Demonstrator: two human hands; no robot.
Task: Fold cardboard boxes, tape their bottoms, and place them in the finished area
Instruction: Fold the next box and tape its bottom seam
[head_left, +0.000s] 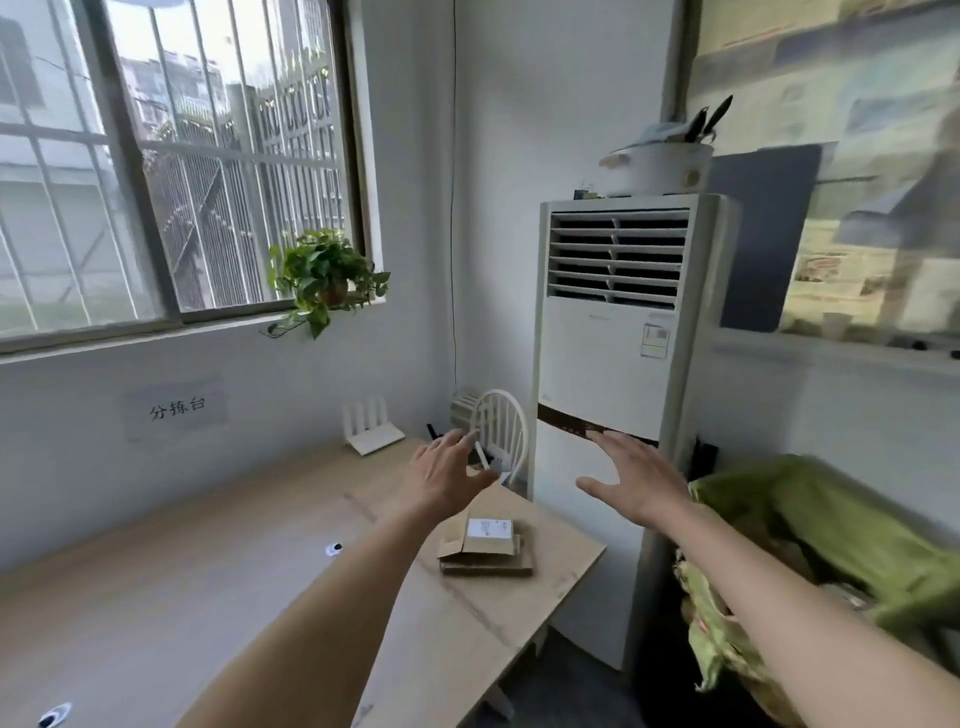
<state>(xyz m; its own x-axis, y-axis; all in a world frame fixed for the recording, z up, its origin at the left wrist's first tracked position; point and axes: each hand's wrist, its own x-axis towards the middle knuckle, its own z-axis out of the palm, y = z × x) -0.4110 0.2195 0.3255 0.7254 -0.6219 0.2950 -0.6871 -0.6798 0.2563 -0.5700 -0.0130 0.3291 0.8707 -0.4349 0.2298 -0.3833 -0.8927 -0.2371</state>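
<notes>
Both arms reach forward into the centre of the frame. Left hand (445, 475) is raised above the far end of the desk (156, 597), fingers straight and spread, holding nothing. Right hand (636, 480) is at about the same height, in front of the lower panel of the standing air conditioner (613, 415), fingers spread, thumb out to the left, also holding nothing. The two hands are apart, palms facing away from the camera.

Flat cardboard boxes (488, 548) lie in a small stack on the desk near its right edge, lower centre of the frame, below and between the hands. The top one has a white label and a flap partly lifted. Neither hand touches the stack.

Rest of the scene: white router (370, 430) with upright antennas at the back of the desk; white chair (501, 431) behind the far desk corner, partly hidden by the left hand; potted plant (327, 278) on the window sill, centre left; barred window (171, 156) in the upper left; paper sign (176, 408) with printed characters on the wall under it; white pot (660, 166) on top of the air conditioner; green crumpled bag (831, 545) at the lower right.
</notes>
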